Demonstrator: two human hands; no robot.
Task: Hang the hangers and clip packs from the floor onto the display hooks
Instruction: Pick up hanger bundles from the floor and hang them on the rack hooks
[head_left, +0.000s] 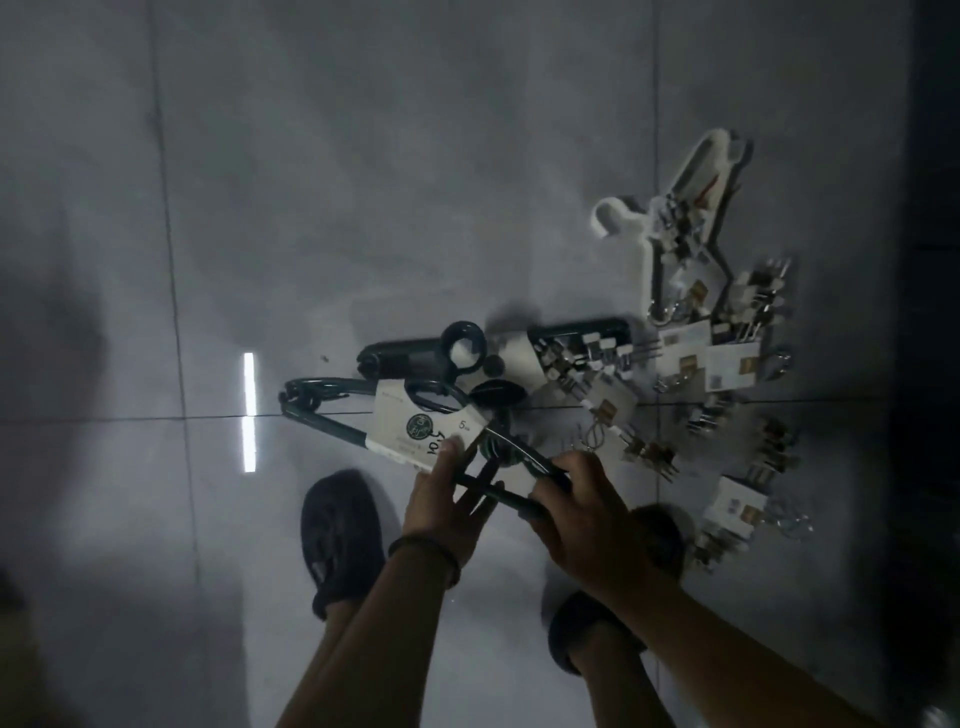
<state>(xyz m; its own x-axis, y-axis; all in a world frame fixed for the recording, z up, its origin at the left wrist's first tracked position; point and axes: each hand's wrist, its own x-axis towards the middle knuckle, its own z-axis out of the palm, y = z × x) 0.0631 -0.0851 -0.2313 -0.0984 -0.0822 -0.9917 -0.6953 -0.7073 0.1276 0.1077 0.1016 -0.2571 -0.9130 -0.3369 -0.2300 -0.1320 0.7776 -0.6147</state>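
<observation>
Both hands grasp one dark green hanger bundle (327, 385), held low over the tiled floor (311, 208). The left hand (447, 499) pinches it at the white label (421, 431), and the right hand (587, 519) curls round a bar. Two dark shoes (337, 535) stand beside the wrists. Just beyond lies a second dark green hanger bundle (400, 353). To its right, many clip packs (737, 364) lie scattered, too blurred to count exactly. Farthest is one white hanger set (647, 260).

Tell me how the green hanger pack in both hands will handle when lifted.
The hanger pack probably lifts stiff: rigid-looking frames banded by a paper sleeve. Hangers may splay or slip where unbanded, near the right hand.
</observation>
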